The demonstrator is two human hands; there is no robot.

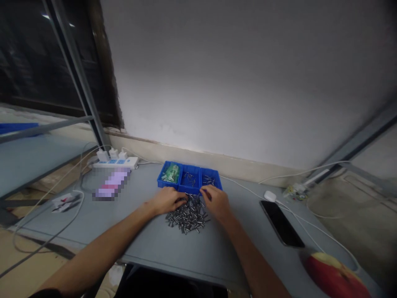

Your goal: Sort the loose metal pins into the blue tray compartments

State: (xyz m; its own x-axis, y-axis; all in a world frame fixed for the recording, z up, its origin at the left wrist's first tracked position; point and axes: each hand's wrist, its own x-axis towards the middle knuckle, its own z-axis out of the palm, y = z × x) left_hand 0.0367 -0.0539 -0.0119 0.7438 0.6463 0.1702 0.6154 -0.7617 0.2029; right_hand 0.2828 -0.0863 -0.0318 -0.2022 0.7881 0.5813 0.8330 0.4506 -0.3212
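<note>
A heap of small metal pins (187,216) lies on the grey table (155,244) in front of me. My left hand (167,200) rests on the heap's left upper edge, fingers curled onto the pins. At the heap's right upper edge is my right hand (216,201), fingers bent down by the pins. What either hand holds is too small to make out. Just behind the hands stand three blue bins: the left bin (169,174) holds green packets, the middle bin (190,179) and the right bin (211,180) hold a few pins.
A black phone (281,222) lies to the right with a white charger (270,195) and cable. A partly eaten apple (336,276) sits at the near right corner. A white power strip (115,162) and cables lie at the back left. A wall stands close behind.
</note>
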